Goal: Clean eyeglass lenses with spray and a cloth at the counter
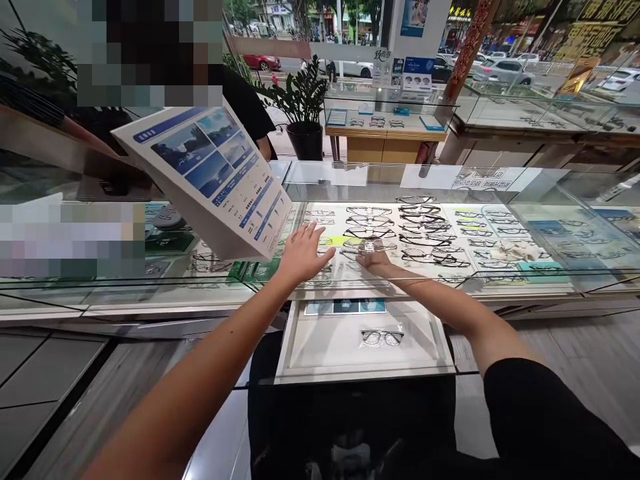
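Note:
My left hand [303, 255] lies palm down on the glass top of the display counter [330, 175], fingers spread and holding nothing. Under the glass, my right hand [374, 259] reaches in among the eyeglass frames with its fingers curled. It grips a pair of eyeglasses [350, 253] at the front of a column of frames; glare on the glass blurs the fingertips. More dark-rimmed glasses [425, 227] lie in overlapping rows just to the right. Below, a white drawer [320, 353] is pulled out toward me, with black-rimmed glasses [382, 338] in a clear bag inside.
A tent-shaped printed card [225, 180] stands on the glass left of my left hand. Behind it is a person in a black sleeve [245, 100]. Further back are a potted plant [303, 100] and another display case [385, 123]. Several frames lie in right-hand trays.

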`<state>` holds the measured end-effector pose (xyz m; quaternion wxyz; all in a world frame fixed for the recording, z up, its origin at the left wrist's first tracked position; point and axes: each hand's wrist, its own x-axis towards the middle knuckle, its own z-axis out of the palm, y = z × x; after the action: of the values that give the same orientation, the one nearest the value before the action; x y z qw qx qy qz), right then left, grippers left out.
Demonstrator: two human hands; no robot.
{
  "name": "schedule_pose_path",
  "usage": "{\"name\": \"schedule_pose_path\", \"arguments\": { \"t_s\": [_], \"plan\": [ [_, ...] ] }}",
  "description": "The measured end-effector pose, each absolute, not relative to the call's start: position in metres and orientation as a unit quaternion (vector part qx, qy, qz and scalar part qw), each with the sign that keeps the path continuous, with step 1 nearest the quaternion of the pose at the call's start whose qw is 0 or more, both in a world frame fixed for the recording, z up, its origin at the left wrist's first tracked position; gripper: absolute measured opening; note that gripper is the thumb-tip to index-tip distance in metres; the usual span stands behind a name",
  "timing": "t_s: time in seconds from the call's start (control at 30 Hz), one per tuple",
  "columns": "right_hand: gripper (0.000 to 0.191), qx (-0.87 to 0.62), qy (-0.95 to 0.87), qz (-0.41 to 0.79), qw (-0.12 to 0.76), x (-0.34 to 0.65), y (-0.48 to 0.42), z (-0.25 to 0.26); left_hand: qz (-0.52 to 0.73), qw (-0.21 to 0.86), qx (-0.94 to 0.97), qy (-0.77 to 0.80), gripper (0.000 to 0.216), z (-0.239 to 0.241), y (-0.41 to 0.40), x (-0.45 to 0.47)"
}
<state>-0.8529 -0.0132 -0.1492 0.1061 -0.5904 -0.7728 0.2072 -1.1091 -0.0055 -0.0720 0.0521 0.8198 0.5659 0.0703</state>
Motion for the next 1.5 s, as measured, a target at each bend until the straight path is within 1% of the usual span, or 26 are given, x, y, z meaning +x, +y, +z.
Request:
{"name": "schedule_pose_path", "arguments": {
  "t_s": [0.17, 0.3, 0.4, 0.43, 0.53, 0.67, 0.73, 0.83, 0.93, 1.07, 1.3, 1.5],
  "plan": [
    [0.004, -0.567, -0.793, 0.22, 0.039, -0.869, -0.056, -0.129, 0.076, 0.052, 0.821, 0.563, 0.078, -0.072, -0.006, -1.108],
    [0.005, -0.516, -0.808, 0.283, -0.015, -0.866, -0.109, -0.098, 0.085, 0.05, 0.826, 0.554, 0.08, -0.074, -0.006, -1.109],
    [0.008, -0.427, -0.833, 0.349, -0.04, -0.86, -0.139, -0.059, 0.092, 0.051, 0.827, 0.552, 0.08, -0.075, -0.005, -1.11],
    [0.008, -0.405, -0.842, 0.355, -0.033, -0.857, -0.144, -0.043, 0.093, 0.051, 0.828, 0.551, 0.08, -0.076, -0.005, -1.11],
    [0.009, -0.374, -0.865, 0.333, 0.036, -0.845, -0.139, 0.009, 0.092, 0.054, 0.827, 0.551, 0.081, -0.076, -0.005, -1.11],
    [0.004, -0.434, -0.869, 0.216, 0.105, -0.826, -0.085, 0.061, 0.086, 0.063, 0.828, 0.551, 0.083, -0.075, -0.006, -1.109],
    [0.006, -0.486, -0.855, 0.146, 0.108, -0.82, -0.045, 0.071, 0.087, 0.064, 0.828, 0.551, 0.083, -0.075, -0.006, -1.11],
    [0.007, -0.543, -0.83, 0.078, 0.099, -0.816, 0.019, 0.068, 0.089, 0.064, 0.827, 0.551, 0.082, -0.074, -0.007, -1.111],
    [0.008, -0.578, -0.813, 0.032, 0.07, -0.818, 0.075, 0.049, 0.09, 0.068, 0.827, 0.551, 0.082, -0.072, -0.008, -1.111],
    [0.011, -0.601, -0.798, 0.009, 0.057, -0.821, 0.124, 0.02, 0.094, 0.075, 0.823, 0.555, 0.079, -0.069, -0.01, -1.111],
    [0.009, -0.614, -0.788, 0.026, 0.03, -0.818, 0.153, -0.016, 0.1, 0.081, 0.823, 0.554, 0.075, -0.069, -0.011, -1.111],
    [0.01, -0.613, -0.789, 0.041, 0.025, -0.812, 0.154, -0.026, 0.09, 0.083, 0.821, 0.558, 0.076, -0.066, -0.013, -1.11]
  ]
}}
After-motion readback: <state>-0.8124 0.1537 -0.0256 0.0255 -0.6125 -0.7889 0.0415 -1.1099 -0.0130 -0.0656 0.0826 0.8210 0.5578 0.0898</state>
